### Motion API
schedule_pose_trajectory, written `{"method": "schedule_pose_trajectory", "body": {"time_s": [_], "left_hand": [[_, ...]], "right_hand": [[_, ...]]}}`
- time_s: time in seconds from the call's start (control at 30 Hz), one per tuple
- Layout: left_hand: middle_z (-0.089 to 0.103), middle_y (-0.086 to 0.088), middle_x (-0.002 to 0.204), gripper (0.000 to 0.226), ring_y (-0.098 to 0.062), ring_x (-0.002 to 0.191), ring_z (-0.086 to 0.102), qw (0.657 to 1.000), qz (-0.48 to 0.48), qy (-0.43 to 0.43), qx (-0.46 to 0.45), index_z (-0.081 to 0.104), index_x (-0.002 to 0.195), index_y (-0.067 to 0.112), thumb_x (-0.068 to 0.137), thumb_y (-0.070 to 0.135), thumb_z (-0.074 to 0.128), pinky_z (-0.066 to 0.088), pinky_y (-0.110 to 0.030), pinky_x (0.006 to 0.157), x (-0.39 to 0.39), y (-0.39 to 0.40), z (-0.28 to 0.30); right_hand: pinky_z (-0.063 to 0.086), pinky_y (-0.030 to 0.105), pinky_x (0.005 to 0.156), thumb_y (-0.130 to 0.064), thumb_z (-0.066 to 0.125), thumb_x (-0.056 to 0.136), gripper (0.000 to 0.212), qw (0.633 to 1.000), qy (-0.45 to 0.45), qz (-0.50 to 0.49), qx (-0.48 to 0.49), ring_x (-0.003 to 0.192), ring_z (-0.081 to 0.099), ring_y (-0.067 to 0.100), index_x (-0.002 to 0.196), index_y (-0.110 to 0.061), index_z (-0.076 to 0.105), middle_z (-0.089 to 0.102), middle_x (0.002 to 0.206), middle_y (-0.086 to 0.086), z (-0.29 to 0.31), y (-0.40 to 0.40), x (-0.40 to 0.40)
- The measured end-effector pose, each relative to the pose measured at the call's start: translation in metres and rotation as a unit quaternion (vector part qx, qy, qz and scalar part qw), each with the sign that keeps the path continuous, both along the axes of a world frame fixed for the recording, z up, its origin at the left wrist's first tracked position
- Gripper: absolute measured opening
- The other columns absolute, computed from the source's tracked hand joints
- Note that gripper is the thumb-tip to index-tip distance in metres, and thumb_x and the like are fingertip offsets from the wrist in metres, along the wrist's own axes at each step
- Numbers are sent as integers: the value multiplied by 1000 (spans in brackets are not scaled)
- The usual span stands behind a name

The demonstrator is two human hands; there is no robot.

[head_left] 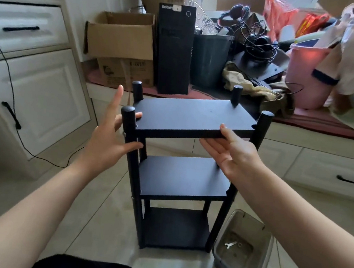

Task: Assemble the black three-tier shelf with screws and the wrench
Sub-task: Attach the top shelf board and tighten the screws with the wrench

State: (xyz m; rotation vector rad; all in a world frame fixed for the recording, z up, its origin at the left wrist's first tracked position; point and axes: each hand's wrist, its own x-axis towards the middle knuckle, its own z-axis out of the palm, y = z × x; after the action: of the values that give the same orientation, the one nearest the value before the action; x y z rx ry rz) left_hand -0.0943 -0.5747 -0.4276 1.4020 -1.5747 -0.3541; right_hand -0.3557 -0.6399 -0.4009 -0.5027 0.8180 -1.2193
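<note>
The black three-tier shelf (187, 117) stands upright on the tiled floor in the middle of the view, with three boards between four round posts. My left hand (109, 134) is spread open at the front left post, its fingers reaching past the post to the top board's corner. My right hand (229, 153) holds the front edge of the top board, thumb on top and straight fingers underneath. A small silver wrench (229, 244) lies inside a clear plastic box (265, 256) on the floor, right of the shelf's base.
White cabinets with black handles (20, 28) stand at the left, a thin black cable (10, 82) hanging across them. Behind the shelf, a low ledge holds cardboard boxes (121, 35), a black computer tower (173, 53), a dark bin (209, 60) and a pink tub (305, 76).
</note>
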Motion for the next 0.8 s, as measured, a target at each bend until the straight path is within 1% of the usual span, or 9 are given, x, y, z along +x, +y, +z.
{"method": "schedule_pose_trajectory", "body": {"time_s": [0.03,0.1,0.23,0.37,0.43,0.53,0.6,0.7,0.8], "left_hand": [[63,13,130,127,6,127,53,1000,5,12,-2,-1,154,56,77,-2,82,41,-7,97,0,-3,0],[63,14,129,125,4,127,53,1000,12,23,-2,2,152,59,78,-2,81,41,-2,91,-1,-7,0],[61,17,128,113,6,124,54,998,49,44,-14,11,152,58,81,2,79,43,-27,106,-5,-13,-4],[61,18,123,106,15,114,56,993,96,71,-25,18,155,46,82,-4,77,46,-36,110,-8,-24,-5],[60,24,117,101,12,110,59,989,120,75,-42,21,156,42,83,-1,77,48,-29,105,-12,-27,-6],[62,15,117,91,5,107,62,981,144,108,-68,28,154,36,85,10,80,47,-15,95,-17,-27,-9],[57,16,125,89,0,113,61,978,158,110,-78,28,154,36,86,9,78,46,-11,95,-24,-24,-10],[49,15,137,91,-5,127,52,974,185,47,-125,26,157,31,86,-3,72,40,-15,106,-40,-16,-10],[26,-11,162,83,-28,152,21,949,274,-102,-120,37,154,22,83,-2,74,14,-41,125,-59,-13,-10]], "right_hand": [[62,43,69,-7,63,95,22,1000,-8,2,-4,86,74,37,111,7,59,70,106,27,-2,1,0],[62,42,68,-8,63,95,28,1000,-18,4,-8,88,73,38,117,8,56,68,110,28,-4,1,-2],[62,42,67,-11,58,98,26,999,-35,30,-14,88,73,39,117,8,56,69,106,29,-6,0,-5],[62,41,72,-14,57,99,28,997,-36,64,-20,90,73,37,118,7,57,72,99,27,-6,0,-8],[62,40,72,-14,57,99,30,996,-25,80,-19,91,73,37,118,9,57,71,100,28,-4,0,-12],[63,39,71,-15,59,98,31,996,5,91,-18,91,73,38,114,12,55,71,101,28,-5,1,-23],[62,36,72,-18,60,98,29,989,97,91,-58,88,74,34,107,9,59,74,95,21,-10,2,-35],[62,30,65,-27,61,97,30,931,319,23,-177,72,75,24,91,2,70,75,74,12,-17,4,-51],[61,36,59,-30,64,95,36,864,428,-68,-255,54,70,22,70,-5,70,69,55,6,-22,-1,-71]]}}
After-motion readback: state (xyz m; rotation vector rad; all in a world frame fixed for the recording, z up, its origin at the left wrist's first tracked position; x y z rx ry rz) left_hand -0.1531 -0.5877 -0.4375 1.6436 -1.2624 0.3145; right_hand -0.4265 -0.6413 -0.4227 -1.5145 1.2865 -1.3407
